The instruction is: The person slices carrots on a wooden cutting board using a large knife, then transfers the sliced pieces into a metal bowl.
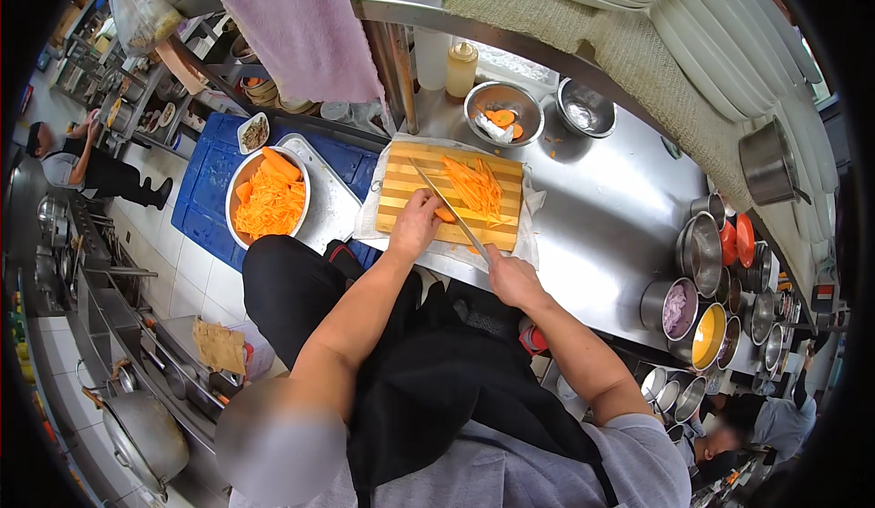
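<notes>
On a striped wooden cutting board [398, 183] lies a pile of carrot strips [474, 186]. My left hand [416, 224] is closed, its fingertips pressing on a short piece of carrot [445, 215] on the board. In my right hand [512, 277] is the handle of a long kitchen knife [453, 207]. Its blade runs diagonally across the board, between the carrot piece and the strips, close to my left fingertips. A white cloth [366, 221] is spread under the board. To the left, a white bowl [304, 200] holds shredded carrot [272, 205] and larger carrot pieces.
Behind the board stand a metal bowl [471, 118] with carrot slices, another metal bowl [586, 107] and a squeeze bottle [462, 69]. An overhead shelf [437, 14] carries stacked white plates. Several pots and bowls crowd the right, including a pot [658, 308]. Other people are farther off.
</notes>
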Tool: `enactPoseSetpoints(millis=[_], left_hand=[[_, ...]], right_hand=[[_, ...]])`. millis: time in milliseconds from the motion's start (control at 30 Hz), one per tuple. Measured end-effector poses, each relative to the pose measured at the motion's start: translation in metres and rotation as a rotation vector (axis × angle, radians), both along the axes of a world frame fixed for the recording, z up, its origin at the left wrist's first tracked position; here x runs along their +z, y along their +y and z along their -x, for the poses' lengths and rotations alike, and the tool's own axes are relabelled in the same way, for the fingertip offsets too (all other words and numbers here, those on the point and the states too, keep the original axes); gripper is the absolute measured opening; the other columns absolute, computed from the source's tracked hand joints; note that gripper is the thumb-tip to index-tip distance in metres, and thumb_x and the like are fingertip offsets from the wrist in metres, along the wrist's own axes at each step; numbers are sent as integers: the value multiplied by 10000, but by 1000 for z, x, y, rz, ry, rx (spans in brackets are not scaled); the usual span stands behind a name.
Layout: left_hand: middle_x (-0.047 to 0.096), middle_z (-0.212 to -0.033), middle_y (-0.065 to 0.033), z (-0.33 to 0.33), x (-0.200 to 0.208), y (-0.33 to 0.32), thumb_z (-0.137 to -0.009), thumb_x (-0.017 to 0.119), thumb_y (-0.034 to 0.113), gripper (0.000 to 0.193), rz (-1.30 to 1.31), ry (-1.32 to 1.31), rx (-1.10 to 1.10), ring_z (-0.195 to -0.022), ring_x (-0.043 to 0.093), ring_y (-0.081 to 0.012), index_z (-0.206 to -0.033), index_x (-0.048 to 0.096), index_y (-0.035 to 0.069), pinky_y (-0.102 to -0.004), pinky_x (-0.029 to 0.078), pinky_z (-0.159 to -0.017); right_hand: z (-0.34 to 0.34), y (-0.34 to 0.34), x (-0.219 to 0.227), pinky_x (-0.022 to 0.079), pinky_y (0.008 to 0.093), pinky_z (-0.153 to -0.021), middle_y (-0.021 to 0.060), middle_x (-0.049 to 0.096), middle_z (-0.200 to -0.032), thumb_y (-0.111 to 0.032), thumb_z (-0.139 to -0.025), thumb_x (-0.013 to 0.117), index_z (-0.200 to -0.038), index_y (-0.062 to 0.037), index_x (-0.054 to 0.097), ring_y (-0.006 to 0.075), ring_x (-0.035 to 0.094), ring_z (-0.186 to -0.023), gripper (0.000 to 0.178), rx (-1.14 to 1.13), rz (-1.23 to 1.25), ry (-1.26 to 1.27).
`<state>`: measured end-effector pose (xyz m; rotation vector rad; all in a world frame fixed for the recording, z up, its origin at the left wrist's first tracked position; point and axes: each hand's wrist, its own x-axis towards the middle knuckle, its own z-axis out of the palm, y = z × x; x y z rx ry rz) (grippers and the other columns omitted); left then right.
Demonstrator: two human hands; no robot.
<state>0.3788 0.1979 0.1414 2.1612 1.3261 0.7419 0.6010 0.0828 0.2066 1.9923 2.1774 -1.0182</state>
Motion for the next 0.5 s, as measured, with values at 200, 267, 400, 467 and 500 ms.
enactPoseSetpoints(millis=[200,267,400,467,500], left_hand=[[620,-1146,-120,5,-2,2,-790,734,20,315,-33,4,-20,-1087,628,-353,-1095,662,53,-424,541,-919],[624,-1141,-116,6,3,3,-790,739,28,300,-39,9,-46,-1078,623,-348,-1081,669,53,-418,535,-925],[634,-1103,-111,4,7,4,-777,760,47,240,-168,-11,-62,-1020,610,-338,-999,671,44,-413,522,-915],[637,-1088,-109,6,-1,5,-782,759,50,225,-201,-34,-76,-1004,606,-335,-988,668,46,-411,520,-902],[641,-1073,-108,7,-5,5,-787,757,53,210,-235,-57,-90,-987,601,-332,-976,665,47,-410,519,-889]], right_hand=[[5,5,2,531,578,-740,268,701,-824,-88,-932,472,-1260,-5,460,465,695,-817,339,40,32,-57],[2,11,10,531,574,-743,265,706,-838,-77,-918,480,-1250,-7,465,459,700,-815,339,53,52,-113],[-2,22,25,535,558,-746,251,715,-857,-75,-915,484,-1247,-14,472,445,707,-826,338,90,72,-155],[2,31,44,541,537,-746,233,723,-867,-62,-902,497,-1249,-9,475,427,714,-841,352,149,73,-220],[5,36,53,541,537,-746,233,723,-867,-62,-902,497,-1249,-9,475,427,714,-841,352,151,77,-221]])
